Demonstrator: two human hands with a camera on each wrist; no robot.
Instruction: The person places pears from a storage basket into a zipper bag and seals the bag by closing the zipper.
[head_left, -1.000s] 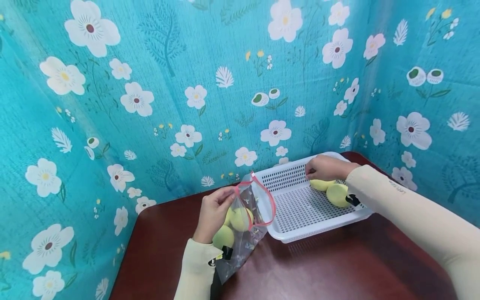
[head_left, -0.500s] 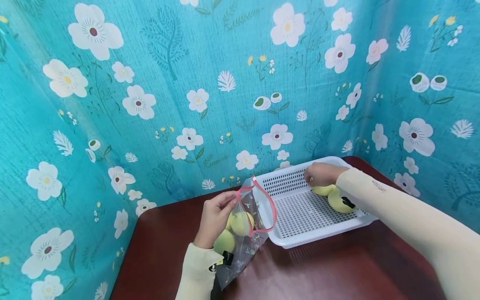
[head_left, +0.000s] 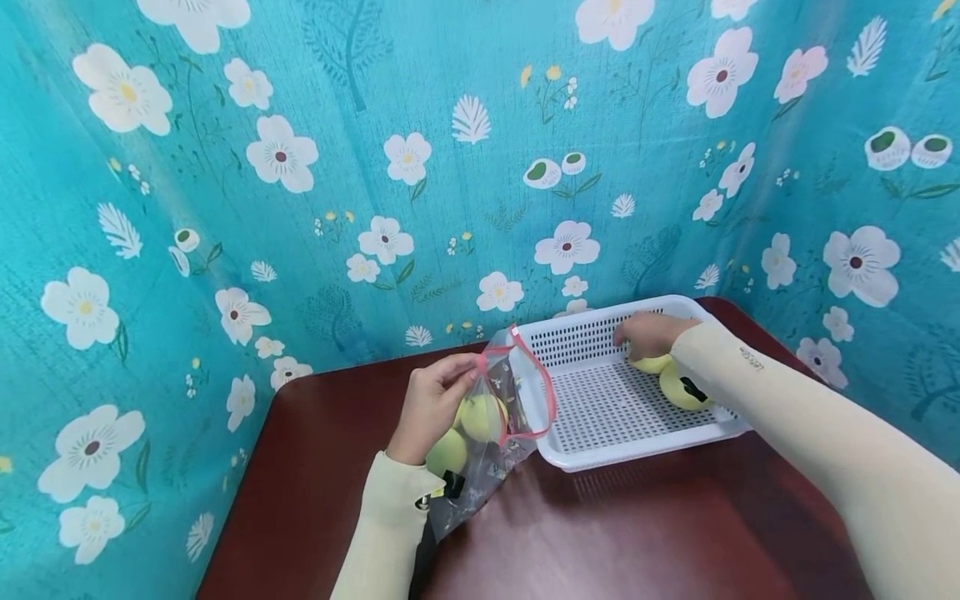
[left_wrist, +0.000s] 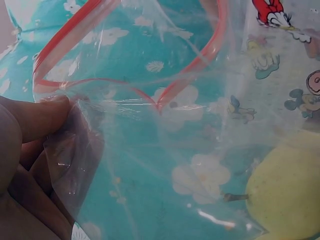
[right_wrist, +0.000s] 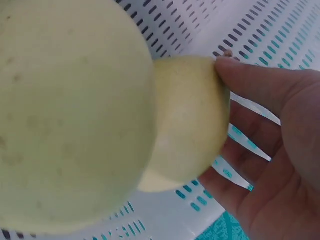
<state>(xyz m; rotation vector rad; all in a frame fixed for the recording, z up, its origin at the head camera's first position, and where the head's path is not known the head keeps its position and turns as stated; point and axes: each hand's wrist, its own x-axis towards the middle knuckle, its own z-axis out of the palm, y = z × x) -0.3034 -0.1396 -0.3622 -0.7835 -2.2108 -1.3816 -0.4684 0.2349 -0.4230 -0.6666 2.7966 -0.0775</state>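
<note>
My left hand [head_left: 431, 407] pinches the edge of a clear zip bag [head_left: 480, 487] with a red zip rim, its mouth held apart toward the basket. Several yellow-green pears [head_left: 482, 418] sit inside the bag; the left wrist view shows one pear [left_wrist: 287, 190] with its stem. Over the far right part of a white perforated basket [head_left: 645, 451], my right hand [head_left: 651, 332] grips a pear [head_left: 649, 364]. In the right wrist view the thumb lies by that pear's [right_wrist: 187, 120] stem and the fingers curl behind it. A second pear [head_left: 681, 390] rests nearer in the basket.
A dark red-brown table [head_left: 630, 533] carries the basket and bag. Behind and at both sides hangs a turquoise curtain [head_left: 450, 200] with white flowers. The basket's left wall stands close beside the bag's mouth.
My right hand has reached lower into the basket, and its fingers have come round the far pear. The left hand keeps its pinch on the bag. The head view has shifted slightly.
</note>
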